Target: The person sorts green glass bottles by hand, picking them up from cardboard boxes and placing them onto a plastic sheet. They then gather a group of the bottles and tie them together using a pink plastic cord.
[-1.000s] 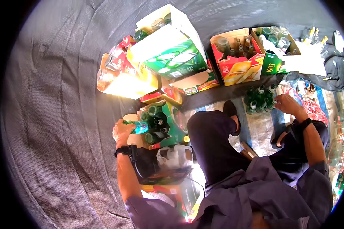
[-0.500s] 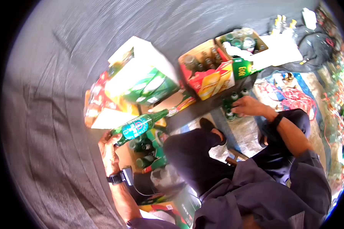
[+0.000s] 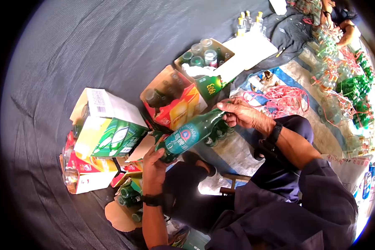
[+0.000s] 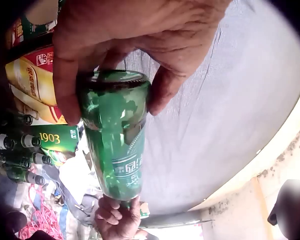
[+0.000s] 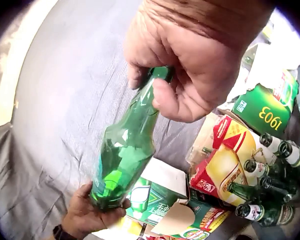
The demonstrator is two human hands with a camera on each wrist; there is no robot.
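Note:
A green glass beer bottle (image 3: 186, 136) with a blue-and-white label lies slanted in the air between both hands. At its base, my left hand (image 3: 154, 168) grips it with thumb and fingers on opposite sides, as the left wrist view shows around the bottle (image 4: 115, 145). My right hand (image 3: 248, 114) pinches the neck near the mouth; its thumb and curled fingers (image 5: 162, 95) show close up in the right wrist view. Below the right hand, several green bottles (image 5: 270, 182) stand grouped on the striped sheet, partly hidden by the held bottle in the head view.
Cartons of bottles line the left and back: a green-white box (image 3: 121, 131), a red-yellow box (image 3: 179, 106) and a green 1903 box (image 3: 210, 85). Pink string (image 3: 285, 102) lies on the striped sheet. Tied bottles (image 3: 354, 87) stand at right, where another person's hands (image 3: 346, 33) work.
My left hand has lifted the bottle from the carton and carried it rightward. The right hand has left the standing bottles and taken hold of its neck. The head view has swung right.

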